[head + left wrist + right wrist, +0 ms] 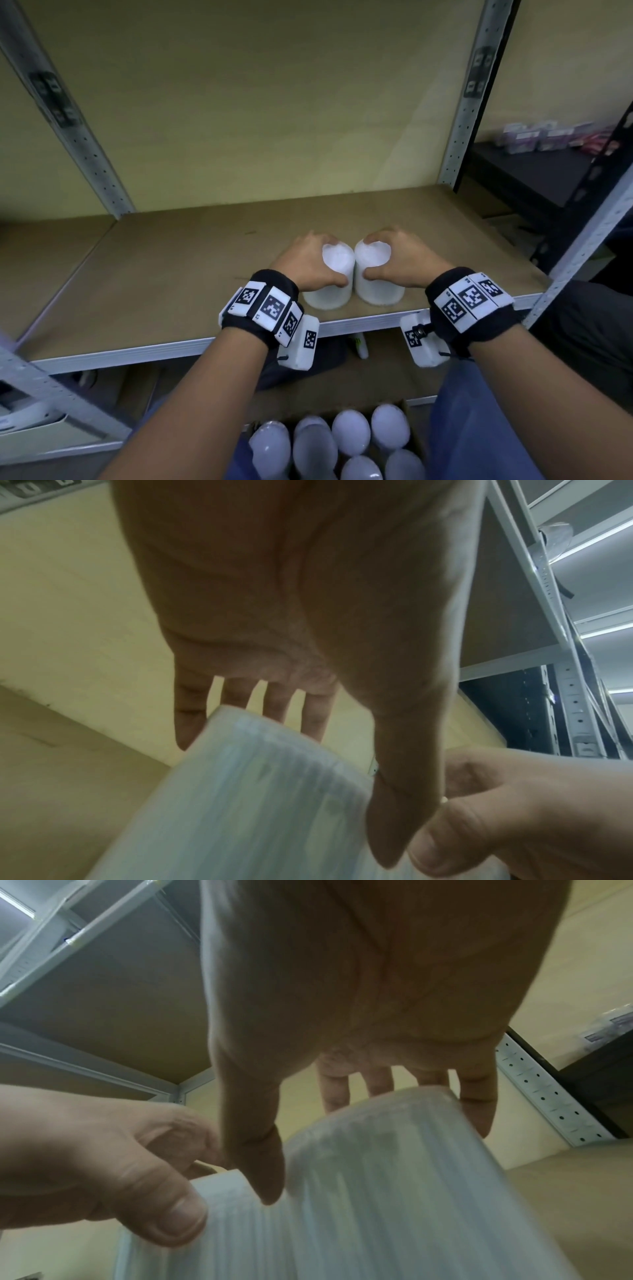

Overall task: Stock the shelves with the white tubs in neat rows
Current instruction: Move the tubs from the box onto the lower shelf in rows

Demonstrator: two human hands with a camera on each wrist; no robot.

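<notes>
A pale yellow wall backs a metal rack whose brown shelf [171,274] runs wide across the head view. Below its front edge, a cardboard box [412,431] holds more white tubs. On the shelf, near the front edge, two white tubs stand side by side, touching. The left hand [305,262] wraps its fingers [192,718] round the left tub [334,284]; the right hand [402,262] grips the right tub [376,281] likewise.

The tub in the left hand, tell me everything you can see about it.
The left tub is white, ribbed plastic, round and tapering toward its top. It stands upright near the front edge of the brown shelf board, side by side with the right tub. The left hand grips it, fingers behind, thumb in front.
</notes>
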